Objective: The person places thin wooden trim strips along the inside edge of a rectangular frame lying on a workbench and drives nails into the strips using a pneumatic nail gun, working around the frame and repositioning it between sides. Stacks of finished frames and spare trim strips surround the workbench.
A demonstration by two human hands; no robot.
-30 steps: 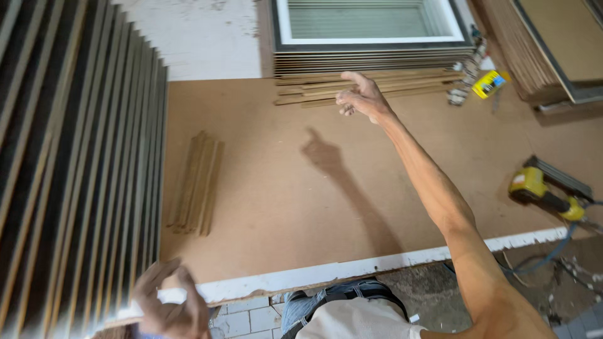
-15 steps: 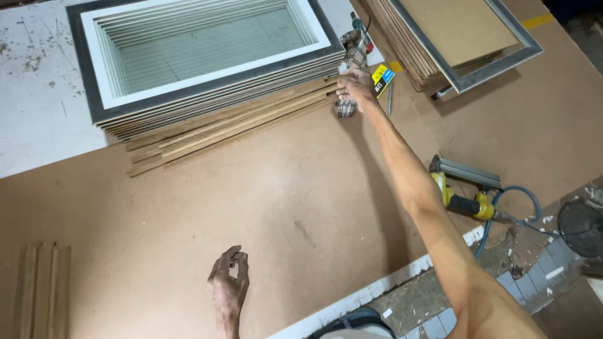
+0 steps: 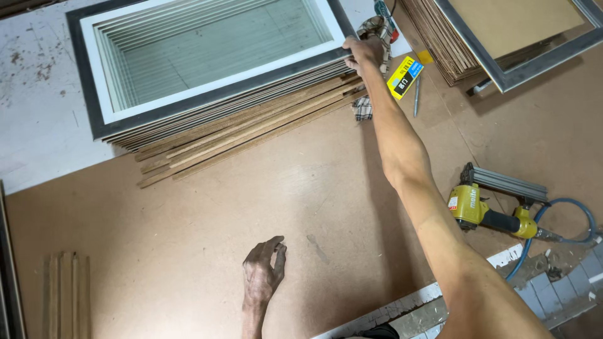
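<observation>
Two hands on record. Right hand (image 3: 365,51), arm fully stretched, fingers closed on the near right corner of the top frame (image 3: 213,59) (grey-edged, white inside), which lies on a stack of frames (image 3: 251,103) at the far side of the brown board table (image 3: 188,238). Left hand (image 3: 264,273) rests flat on the table, fingers spread, holding nothing. Wooden strips (image 3: 251,135) lie just beside the stack; a yellow nail gun (image 3: 487,210) sits right of the arm.

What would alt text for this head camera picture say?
A person's right hand grips the corner of the top frame in a stack, while the left hand rests flat on the brown board. A yellow nail gun lies nearby.
</observation>
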